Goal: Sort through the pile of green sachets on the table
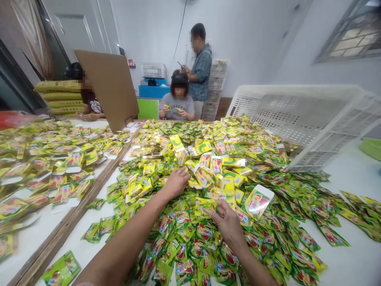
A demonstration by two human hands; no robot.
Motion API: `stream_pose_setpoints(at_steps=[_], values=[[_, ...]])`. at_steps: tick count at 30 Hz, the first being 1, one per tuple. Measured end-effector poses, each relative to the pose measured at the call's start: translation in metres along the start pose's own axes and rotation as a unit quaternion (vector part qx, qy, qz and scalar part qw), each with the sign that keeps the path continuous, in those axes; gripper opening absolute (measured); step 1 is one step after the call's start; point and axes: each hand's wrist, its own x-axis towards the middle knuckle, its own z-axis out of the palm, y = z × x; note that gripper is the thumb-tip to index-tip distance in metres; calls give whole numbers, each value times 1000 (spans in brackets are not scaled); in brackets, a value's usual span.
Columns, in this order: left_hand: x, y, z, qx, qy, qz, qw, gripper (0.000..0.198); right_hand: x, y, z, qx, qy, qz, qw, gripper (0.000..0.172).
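A heap of small green and yellow sachets [184, 234] with red fruit pictures covers the table in front of me. Small yellow and green cartons [235, 162] lie mixed on top of it. My left hand [176, 182] reaches onto the cartons in the middle of the heap, palm down, fingers stretched forward and apart; its fingertips touch the cartons. Lower and to the right, my right hand [228, 222] has its thumb and bent fingers at the end of a yellow-green sachet [205, 206]. Beside this hand, a larger-looking carton [258, 201] with a white flap rests tilted on the pile.
A wooden strip [86, 198] divides the table; more cartons [67, 167] lie left of it. A white perforated crate [285, 115] leans over the heap's right side. A cardboard panel [108, 87] stands at the far left. A person [178, 103] opposite handles sachets; others are nearby.
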Motion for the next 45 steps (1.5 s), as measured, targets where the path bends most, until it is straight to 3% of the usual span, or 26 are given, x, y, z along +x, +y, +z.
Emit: stream_pose_setpoints(at_steps=[4, 8, 13, 16, 18, 24, 29, 32, 35, 39, 45], values=[[-32, 18, -13, -84, 47, -70, 993, 23, 6, -23, -13, 65, 28, 10, 997, 31], [-70, 42, -13, -322, 63, -154, 932, 28, 20, -45, -10, 122, 38, -75, 989, 28], [-103, 55, 0, -460, 70, -248, 850, 26, 29, -50, 0, 19, -132, -107, 985, 20], [-114, 57, 6, -492, 85, -265, 825, 27, 29, -48, 1, -12, -222, -95, 970, 17], [-118, 60, 9, -515, 84, -261, 812, 27, 29, -46, 1, -30, -242, -96, 965, 18], [-124, 68, 15, -548, 110, -254, 789, 26, 21, -41, 11, -110, -148, -118, 976, 22], [-128, 68, 19, -607, 110, -289, 732, 28, 3, -43, 20, -86, -105, -114, 984, 29], [-130, 67, 19, -619, 116, -310, 713, 32, -4, -41, 21, -101, -66, -148, 982, 20], [-132, 65, 19, -611, 113, -320, 716, 34, -8, -37, 21, -111, -67, -174, 976, 16], [-135, 64, 15, -601, 92, -321, 726, 34, -7, -31, 21, -110, -77, -151, 979, 23], [-135, 70, 8, -616, 78, -318, 716, 31, -8, -32, 21, -135, -76, -167, 974, 18]])
